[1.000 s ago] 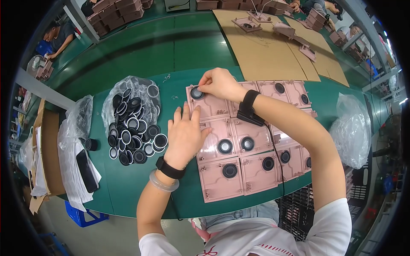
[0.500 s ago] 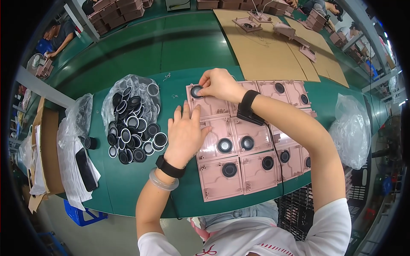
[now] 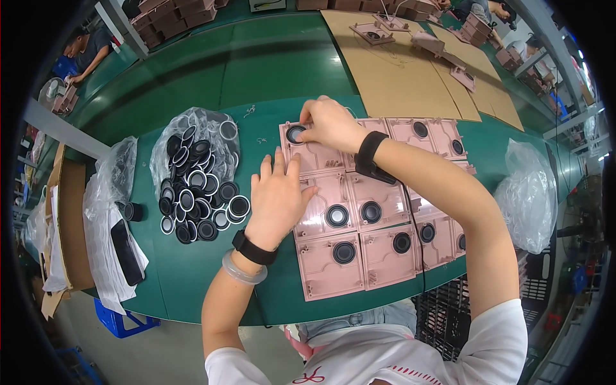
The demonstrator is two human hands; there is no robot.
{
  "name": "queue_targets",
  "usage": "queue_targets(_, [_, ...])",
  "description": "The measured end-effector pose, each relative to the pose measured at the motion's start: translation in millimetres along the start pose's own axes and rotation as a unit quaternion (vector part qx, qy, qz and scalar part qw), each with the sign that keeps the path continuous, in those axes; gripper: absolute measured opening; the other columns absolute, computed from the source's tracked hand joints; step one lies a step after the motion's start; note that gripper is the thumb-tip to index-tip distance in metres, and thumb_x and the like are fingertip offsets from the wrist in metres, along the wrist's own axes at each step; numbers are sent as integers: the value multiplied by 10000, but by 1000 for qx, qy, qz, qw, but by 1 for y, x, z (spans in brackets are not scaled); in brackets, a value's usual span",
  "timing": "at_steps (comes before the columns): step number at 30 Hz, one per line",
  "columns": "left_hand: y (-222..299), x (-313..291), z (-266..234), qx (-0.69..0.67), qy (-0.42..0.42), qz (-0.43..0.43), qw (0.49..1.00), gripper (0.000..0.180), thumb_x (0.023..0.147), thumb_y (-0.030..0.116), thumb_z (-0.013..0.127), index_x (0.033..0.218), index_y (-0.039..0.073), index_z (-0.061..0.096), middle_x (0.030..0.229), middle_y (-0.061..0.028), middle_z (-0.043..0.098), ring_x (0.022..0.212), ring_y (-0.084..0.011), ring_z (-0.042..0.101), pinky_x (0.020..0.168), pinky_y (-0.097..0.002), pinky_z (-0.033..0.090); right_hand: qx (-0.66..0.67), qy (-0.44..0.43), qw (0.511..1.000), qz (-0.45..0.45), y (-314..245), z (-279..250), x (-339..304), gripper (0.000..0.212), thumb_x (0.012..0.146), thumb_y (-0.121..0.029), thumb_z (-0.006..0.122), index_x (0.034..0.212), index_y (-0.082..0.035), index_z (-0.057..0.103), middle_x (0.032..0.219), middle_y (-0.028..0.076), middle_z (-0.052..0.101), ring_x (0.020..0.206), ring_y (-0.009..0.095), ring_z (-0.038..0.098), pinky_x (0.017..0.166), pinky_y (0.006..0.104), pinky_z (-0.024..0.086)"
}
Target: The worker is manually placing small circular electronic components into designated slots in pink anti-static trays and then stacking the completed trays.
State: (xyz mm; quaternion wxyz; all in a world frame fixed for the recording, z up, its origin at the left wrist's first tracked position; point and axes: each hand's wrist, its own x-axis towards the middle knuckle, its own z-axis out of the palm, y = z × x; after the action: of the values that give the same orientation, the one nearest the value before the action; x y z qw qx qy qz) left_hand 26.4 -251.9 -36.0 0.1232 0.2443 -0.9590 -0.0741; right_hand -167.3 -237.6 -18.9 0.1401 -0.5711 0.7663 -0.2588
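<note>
Pink plastic panels [image 3: 321, 157] lie side by side in rows on the table, most with a round black speaker cone [image 3: 344, 252] seated in them. At the upper left panel, my right hand [image 3: 333, 128] pinches the edge of a speaker cone [image 3: 296, 134] that sits in the corner opening; part of its rim is behind the fingers. My left hand [image 3: 278, 199] is open, fingers spread, resting at the left edge of the panels with the thumb over one of them. Left of it lies a heap of loose black cones with white rims [image 3: 200, 186], partly on a clear plastic bag [image 3: 221, 128].
A dark phone [image 3: 128, 252] lies on papers by a cardboard box [image 3: 74, 224] at left. Another clear bag [image 3: 526, 199] sits at right. Cardboard sheets [image 3: 378, 77] with pink parts lie beyond. A thin black cable [image 3: 415, 237] hangs from my right wrist across the panels. Other people work farther off.
My right hand has tilted slightly over the same speaker cone, its knuckles a little higher. My left hand has hardly moved. The whole view has shifted slightly.
</note>
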Motion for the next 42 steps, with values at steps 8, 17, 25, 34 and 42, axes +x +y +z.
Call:
queue_targets(8, [0, 1, -1, 1, -6, 2, 1000, 630, 768, 372, 706, 1255, 29, 503, 1325, -253, 479, 1211, -406, 456, 885, -474, 420, -72, -40, 996, 20, -5, -7, 10, 349, 645, -291, 811, 808, -13, 676, 844, 160, 681, 837, 308, 662, 732, 388, 521])
queue_targets(17, [0, 0, 1, -10, -14, -6, 1000, 639, 771, 383, 699, 1275, 48, 491, 1332, -247, 474, 1219, -419, 445, 905, -511, 414, -108, -71, 989, 71, -7, -10, 25, 408, 662, -399, 793, 749, -12, 697, 708, 152, 669, 748, 312, 670, 685, 388, 525])
queue_targets(25, [-2, -1, 1, -14, -13, -9, 1000, 648, 785, 395, 685, 1295, 58, 472, 1323, -250, 481, 1204, -444, 450, 924, -531, 416, -171, -16, 984, 57, -21, 0, 15, 491, 702, -465, 754, 775, 16, 687, 789, 173, 679, 767, 338, 672, 702, 404, 530])
queue_targets(34, [-24, 1, -20, -68, 18, 90, 993, 687, 782, 325, 706, 1349, 53, 429, 1369, -250, 436, 1242, -394, 442, 914, -473, 430, 318, -23, 948, 18, -36, -61, 3, 487, 869, -508, 609, 826, -26, 654, 765, 46, 663, 597, 113, 527, 535, 252, 421])
queue_targets(42, [31, 12, -70, -543, 56, 56, 836, 694, 736, 109, 770, 1333, 5, 432, 1244, -140, 560, 1087, -260, 587, 907, -385, 473, 525, -149, 838, -34, -56, -93, -76, 487, 968, -476, 457, 889, -25, 621, 792, 39, 628, 640, 77, 496, 524, 216, 344])
